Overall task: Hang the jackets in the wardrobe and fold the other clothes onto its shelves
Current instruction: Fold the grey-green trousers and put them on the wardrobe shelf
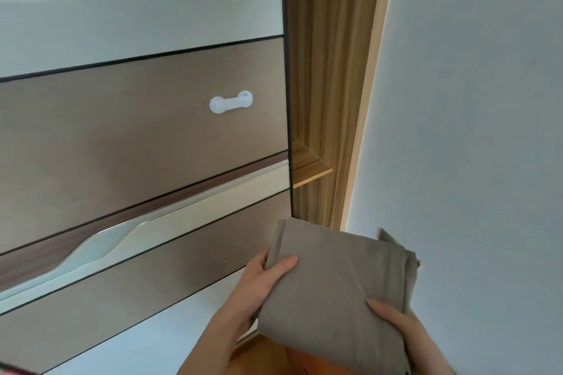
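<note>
The folded garment (335, 289) between the fingers (281, 263) is a taupe woven cloth, matt, with a fine, slightly ribbed grain. Up and left of the fingers, the wardrobe door (137, 137) shows smooth brown panels with a soft sheen and a glossy pale panel above. Its long handle strip (170, 216) looks like brushed metal, the small latch (231, 102) white plastic. Just above the fingers, the shelf (310, 169) is striped wood grain; the wall (472, 100) to the right, matt paint.

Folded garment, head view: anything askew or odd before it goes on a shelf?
Mostly tidy. The folded taupe garment is held flat by the left hand and right hand. One flap sticks out past the fold at its far right corner, so the stack isn't quite square. No damage visible.
</note>
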